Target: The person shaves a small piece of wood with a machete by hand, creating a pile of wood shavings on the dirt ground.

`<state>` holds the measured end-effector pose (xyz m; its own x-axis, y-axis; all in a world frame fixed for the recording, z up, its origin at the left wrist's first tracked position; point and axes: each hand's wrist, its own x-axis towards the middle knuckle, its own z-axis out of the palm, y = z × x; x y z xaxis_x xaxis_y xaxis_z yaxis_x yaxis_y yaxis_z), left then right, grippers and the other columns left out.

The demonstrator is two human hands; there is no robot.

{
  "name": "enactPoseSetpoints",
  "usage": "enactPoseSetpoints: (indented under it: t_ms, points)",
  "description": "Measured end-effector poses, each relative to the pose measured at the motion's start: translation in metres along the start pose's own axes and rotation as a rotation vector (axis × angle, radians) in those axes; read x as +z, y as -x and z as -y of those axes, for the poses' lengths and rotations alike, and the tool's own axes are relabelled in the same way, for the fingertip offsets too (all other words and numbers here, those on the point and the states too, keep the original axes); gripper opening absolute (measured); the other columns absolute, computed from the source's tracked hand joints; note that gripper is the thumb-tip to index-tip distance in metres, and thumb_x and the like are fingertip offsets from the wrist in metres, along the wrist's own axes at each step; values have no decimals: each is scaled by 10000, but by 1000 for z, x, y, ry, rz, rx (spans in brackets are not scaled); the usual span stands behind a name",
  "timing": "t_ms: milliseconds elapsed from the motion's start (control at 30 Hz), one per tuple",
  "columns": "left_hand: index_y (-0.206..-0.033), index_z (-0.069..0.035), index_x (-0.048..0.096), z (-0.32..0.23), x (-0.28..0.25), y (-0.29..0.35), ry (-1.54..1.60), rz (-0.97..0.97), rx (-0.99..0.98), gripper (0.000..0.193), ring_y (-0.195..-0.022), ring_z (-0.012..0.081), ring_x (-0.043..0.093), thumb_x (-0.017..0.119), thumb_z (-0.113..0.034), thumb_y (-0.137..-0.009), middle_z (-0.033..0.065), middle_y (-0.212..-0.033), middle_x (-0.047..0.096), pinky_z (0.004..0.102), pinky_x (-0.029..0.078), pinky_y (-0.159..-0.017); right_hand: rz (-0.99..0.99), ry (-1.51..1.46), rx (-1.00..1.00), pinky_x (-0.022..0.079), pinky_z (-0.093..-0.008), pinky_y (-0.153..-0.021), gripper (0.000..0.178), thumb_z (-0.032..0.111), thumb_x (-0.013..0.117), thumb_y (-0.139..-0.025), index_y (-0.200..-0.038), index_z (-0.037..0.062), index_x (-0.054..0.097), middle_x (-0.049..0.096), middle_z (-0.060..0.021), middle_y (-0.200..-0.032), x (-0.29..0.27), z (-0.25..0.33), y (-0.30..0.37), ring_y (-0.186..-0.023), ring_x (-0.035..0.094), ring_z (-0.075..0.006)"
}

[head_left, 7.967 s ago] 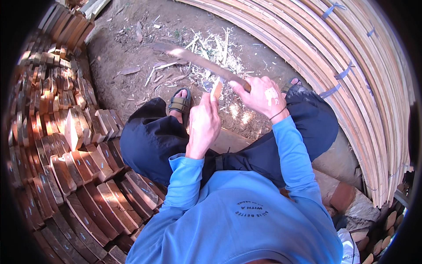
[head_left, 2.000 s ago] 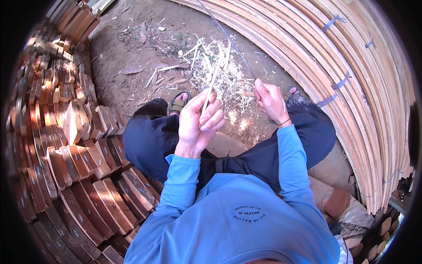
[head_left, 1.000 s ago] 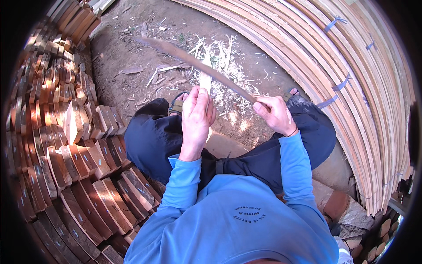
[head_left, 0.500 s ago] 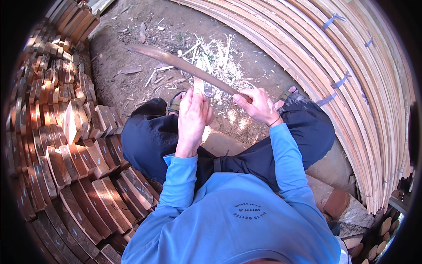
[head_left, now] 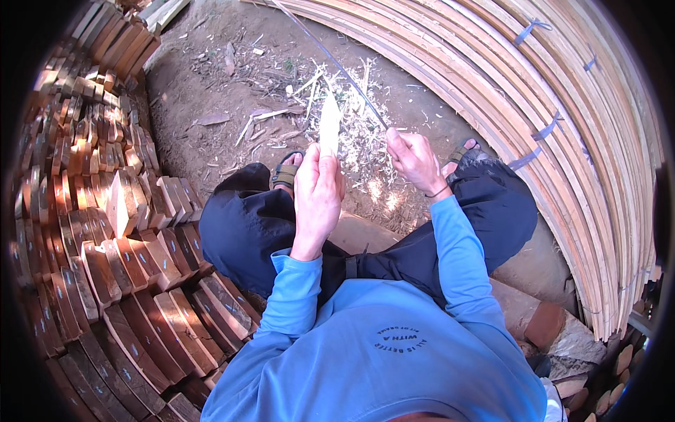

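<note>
My left hand (head_left: 318,191) is closed around the lower end of a pale, pointed wood piece (head_left: 330,125), whose brightly lit tip stands up away from me. In my right hand (head_left: 416,163) is a machete (head_left: 340,67); the fingers wrap round its handle and hide most of it. Its long blade shows nearly edge-on as a thin dark line slanting up and left past the top of the picture. Blade and wood piece appear apart. Beyond both hands, a heap of pale wood shavings (head_left: 360,149) lies on the dirt ground.
Stacked short wooden blocks (head_left: 144,316) fill the left side. On the right, long curved-looking strips of wood (head_left: 485,77) are bundled with blue ties (head_left: 532,31). My knees and sandalled feet (head_left: 286,171) flank the shavings. A reddish brick (head_left: 541,330) lies at lower right.
The machete has swung up and away from the wood piece, its blade turning from flat-on to nearly edge-on. The wood piece's pointed end now shows in full, and my left hand is slightly lower.
</note>
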<state>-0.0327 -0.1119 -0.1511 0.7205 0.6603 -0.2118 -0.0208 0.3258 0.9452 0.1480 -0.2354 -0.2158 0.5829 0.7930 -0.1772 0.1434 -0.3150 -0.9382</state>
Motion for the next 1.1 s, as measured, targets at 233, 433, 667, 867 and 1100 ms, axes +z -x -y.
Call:
enactPoseSetpoints:
  t_ms: [233,433,667,867,1100]
  points:
    - [-948,-101,496,-8,0,-1,301,-9,-86,226,-442,43,250,443,-246,-1114,-65,-585,331,240,219,-427,108,187,-161,374,-381,-531,596,551,579,-991,-847,-13,708,489,-112,-557,-5,19,45,-528,488,-190]
    - [-924,-91,511,-13,-18,5,582,171,-201,261,-405,48,244,430,-255,-1111,-59,-548,322,233,213,-401,98,207,-142,391,-387,-518,586,543,607,-980,-803,-9,691,521,-122,-554,-6,15,53,-501,516,-213]
    - [-945,-78,493,-10,-19,7,611,215,-217,247,-399,42,272,425,-252,-1107,-56,-552,340,227,210,-394,-14,241,-138,379,-409,-557,651,587,586,-980,-774,-26,665,483,-132,-554,1,20,23,-549,497,-239]
    - [-939,-70,498,-16,-10,9,529,265,-189,265,-399,48,271,417,-260,-1105,-52,-552,349,233,215,-400,-107,95,57,333,-393,-535,697,588,523,-1020,-641,3,503,400,-40,-537,-8,-4,-6,-525,391,-148]
    - [-940,-75,505,-16,-13,3,582,148,-172,255,-401,57,269,398,-237,-1106,-48,-549,340,234,220,-404,44,201,-217,371,-385,-535,607,555,595,-985,-781,-13,669,466,-107,-528,-12,29,39,-506,472,-209]
